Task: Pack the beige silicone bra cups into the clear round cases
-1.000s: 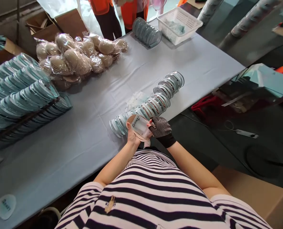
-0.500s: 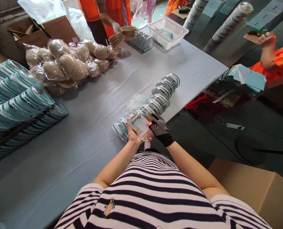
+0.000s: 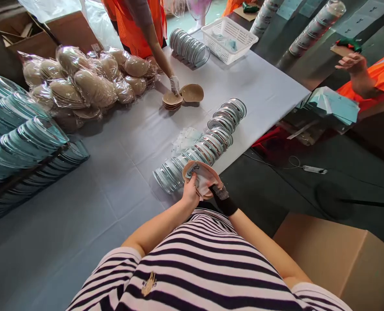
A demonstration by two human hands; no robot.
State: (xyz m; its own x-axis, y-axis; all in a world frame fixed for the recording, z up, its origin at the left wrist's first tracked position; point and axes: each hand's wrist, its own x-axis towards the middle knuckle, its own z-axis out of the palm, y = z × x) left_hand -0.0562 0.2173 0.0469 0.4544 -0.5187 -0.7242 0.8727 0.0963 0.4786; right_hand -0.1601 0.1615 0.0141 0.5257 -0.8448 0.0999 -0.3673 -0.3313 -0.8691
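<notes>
Between my hands, close to my body, is a round piece with a rose-gold edge (image 3: 215,176) and a white sheet across it printed with black lettering that ends in "beauty". My left hand (image 3: 191,191), bare, is closed on its left side with the thumb on top. My right hand (image 3: 222,198), in a black dotted glove, grips the right edge; its fingertips are partly hidden underneath. Just beyond lies a long row of round, shiny-rimmed discs (image 3: 206,144) standing on edge. Small white packets (image 3: 184,140) lie on the table to the left of that row.
A co-worker's gloved hand (image 3: 174,85) touches tan oval pads (image 3: 192,92) on the white table (image 3: 114,181). Bagged pads (image 3: 91,84) and stacked clear rounds (image 3: 26,142) occupy the left. A white basket (image 3: 229,41) stands behind, a cardboard box (image 3: 324,255) at lower right.
The round piece has tilted and shifted slightly right in my hands; my left thumb now lies on top of it. The co-worker's hand has brought tan pads forward onto the table.
</notes>
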